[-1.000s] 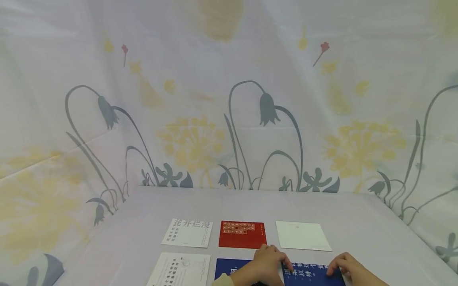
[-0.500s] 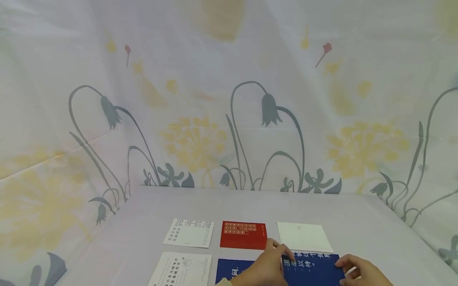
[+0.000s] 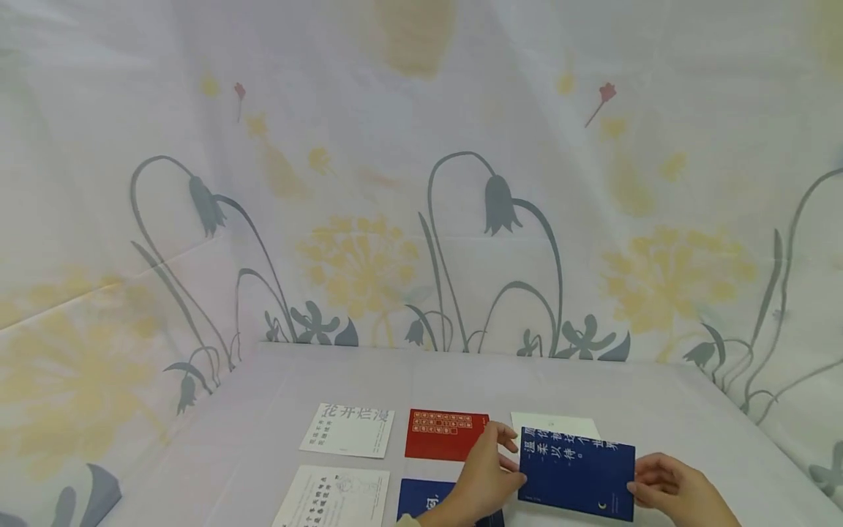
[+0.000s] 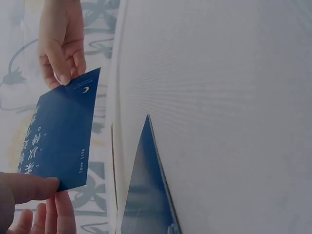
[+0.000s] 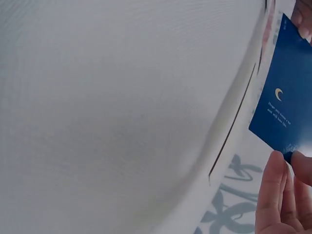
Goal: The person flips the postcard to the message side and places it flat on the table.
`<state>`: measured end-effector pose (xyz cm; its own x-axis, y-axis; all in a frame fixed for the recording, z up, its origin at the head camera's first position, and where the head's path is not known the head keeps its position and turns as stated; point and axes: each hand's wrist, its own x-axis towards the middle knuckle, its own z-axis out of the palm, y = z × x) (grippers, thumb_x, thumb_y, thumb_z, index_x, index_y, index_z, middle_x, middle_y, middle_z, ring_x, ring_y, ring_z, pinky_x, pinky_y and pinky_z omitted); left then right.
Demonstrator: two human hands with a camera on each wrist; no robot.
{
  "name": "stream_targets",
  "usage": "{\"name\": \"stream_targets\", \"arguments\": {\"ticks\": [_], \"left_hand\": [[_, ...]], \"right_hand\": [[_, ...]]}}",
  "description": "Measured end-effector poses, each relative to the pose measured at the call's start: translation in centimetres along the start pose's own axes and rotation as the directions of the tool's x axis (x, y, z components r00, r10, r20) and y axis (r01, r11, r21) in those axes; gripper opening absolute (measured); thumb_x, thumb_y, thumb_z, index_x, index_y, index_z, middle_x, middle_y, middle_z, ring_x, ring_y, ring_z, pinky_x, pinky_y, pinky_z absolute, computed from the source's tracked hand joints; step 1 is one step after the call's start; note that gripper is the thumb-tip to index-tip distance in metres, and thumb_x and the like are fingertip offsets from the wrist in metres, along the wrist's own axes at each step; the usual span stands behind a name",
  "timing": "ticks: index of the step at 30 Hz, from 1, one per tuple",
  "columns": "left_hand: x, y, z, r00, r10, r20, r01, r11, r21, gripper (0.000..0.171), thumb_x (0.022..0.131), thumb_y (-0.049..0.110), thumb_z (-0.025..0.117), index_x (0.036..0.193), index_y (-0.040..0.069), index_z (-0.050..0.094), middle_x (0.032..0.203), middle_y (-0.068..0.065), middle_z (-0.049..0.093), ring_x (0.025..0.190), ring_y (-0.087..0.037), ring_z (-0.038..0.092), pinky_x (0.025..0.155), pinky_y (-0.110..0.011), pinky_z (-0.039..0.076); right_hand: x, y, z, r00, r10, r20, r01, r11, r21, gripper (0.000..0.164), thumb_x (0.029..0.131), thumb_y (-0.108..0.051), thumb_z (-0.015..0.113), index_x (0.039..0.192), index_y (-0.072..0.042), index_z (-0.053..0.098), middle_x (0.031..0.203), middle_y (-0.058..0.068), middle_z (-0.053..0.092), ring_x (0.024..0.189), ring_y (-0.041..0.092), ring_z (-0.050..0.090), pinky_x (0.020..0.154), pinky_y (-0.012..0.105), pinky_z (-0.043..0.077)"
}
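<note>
Both hands hold a dark blue postcard (image 3: 576, 476) with white Chinese characters and a small yellow moon, raised above the table and tilted up. My left hand (image 3: 484, 472) pinches its left edge with the thumb in front. At the opposite edge, my right hand (image 3: 681, 490) pinches it between thumb and fingers. Another blue card (image 3: 424, 498) lies under the left forearm, partly hidden by it. Behind the raised postcard is a pale blank-looking card (image 3: 553, 422), largely covered from view. A red card (image 3: 441, 433) lies just beyond the left hand.
Farther left on the table (image 3: 356, 373) lie two white cards with grey and black characters, the upper one (image 3: 349, 432) and the lower one (image 3: 336, 498). A flower-printed curtain (image 3: 395, 183) rises behind the table.
The blue postcard has been lifted off the table and tilted up toward the camera. The right hand now pinches its right edge, and both hands have risen with it.
</note>
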<state>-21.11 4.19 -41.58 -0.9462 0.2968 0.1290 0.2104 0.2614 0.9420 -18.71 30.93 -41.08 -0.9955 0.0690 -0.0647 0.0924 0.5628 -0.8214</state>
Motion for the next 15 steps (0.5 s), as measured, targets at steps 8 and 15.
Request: {"name": "stream_targets", "arguments": {"ticks": [8, 15], "left_hand": [[0.07, -0.45, 0.03, 0.999, 0.005, -0.031, -0.006, 1.000, -0.029, 0.012, 0.082, 0.004, 0.069, 0.089, 0.011, 0.061, 0.077, 0.009, 0.054, 0.067, -0.005, 0.053, 0.060, -0.021, 0.050], [0.19, -0.81, -0.26, 0.999, 0.019, -0.031, -0.020, 0.999, -0.034, 0.005, 0.083, 0.011, 0.069, 0.083, 0.009, 0.065, 0.070, 0.008, 0.055, 0.059, -0.006, 0.052, 0.055, -0.019, 0.047]], "right_hand": [[0.62, 0.52, -0.17, 0.996, 0.076, -0.046, -0.079, 0.996, -0.051, 0.037, 0.086, -0.024, 0.067, 0.098, 0.010, 0.059, 0.079, 0.005, 0.063, 0.069, 0.020, 0.059, 0.066, 0.034, 0.055], [0.09, -0.22, -0.58, 0.997, 0.075, -0.026, -0.072, 0.994, 0.084, 0.032, 0.097, -0.015, 0.048, 0.101, 0.015, 0.058, 0.078, 0.007, 0.063, 0.069, 0.022, 0.061, 0.065, 0.032, 0.055]]}}
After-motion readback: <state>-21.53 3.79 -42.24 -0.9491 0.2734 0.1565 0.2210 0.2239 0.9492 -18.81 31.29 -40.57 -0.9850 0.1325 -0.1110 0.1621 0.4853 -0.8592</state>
